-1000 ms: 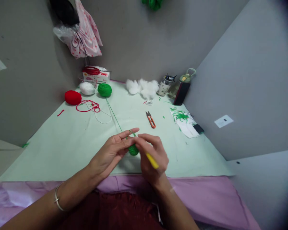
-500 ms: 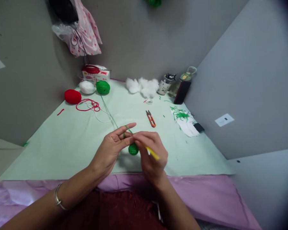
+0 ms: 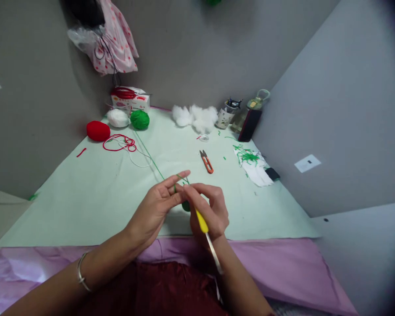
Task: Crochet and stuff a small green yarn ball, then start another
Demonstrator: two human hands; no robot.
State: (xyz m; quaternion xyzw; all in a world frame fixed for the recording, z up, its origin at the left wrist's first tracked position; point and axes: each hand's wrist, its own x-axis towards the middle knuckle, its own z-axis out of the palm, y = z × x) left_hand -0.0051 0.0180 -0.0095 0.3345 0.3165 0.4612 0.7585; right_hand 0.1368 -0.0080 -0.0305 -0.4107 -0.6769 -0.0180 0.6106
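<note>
My left hand (image 3: 154, 206) pinches a small green crochet piece (image 3: 185, 206), mostly hidden behind the fingers. Green yarn (image 3: 153, 161) loops over its raised index finger and runs back to the green yarn ball (image 3: 140, 120). In my right hand (image 3: 211, 208) is a crochet hook (image 3: 202, 221) with a yellow grip, its metal tip up at the yarn beside the left fingertips. The hook's other metal end points down toward my right wrist. Both hands meet above the table's front part.
Orange thread snips (image 3: 206, 162) lie beyond my hands. Farther back are white stuffing (image 3: 195, 118), a red yarn ball (image 3: 98, 131), a white yarn ball (image 3: 118, 118), a cup of tools (image 3: 224, 117) and a phone (image 3: 250, 125). Green scraps lie on white paper (image 3: 258, 173) at the right.
My right hand has turned the crochet hook, so more of the yellow grip and its rear metal end show. The green piece is now more covered by my fingers.
</note>
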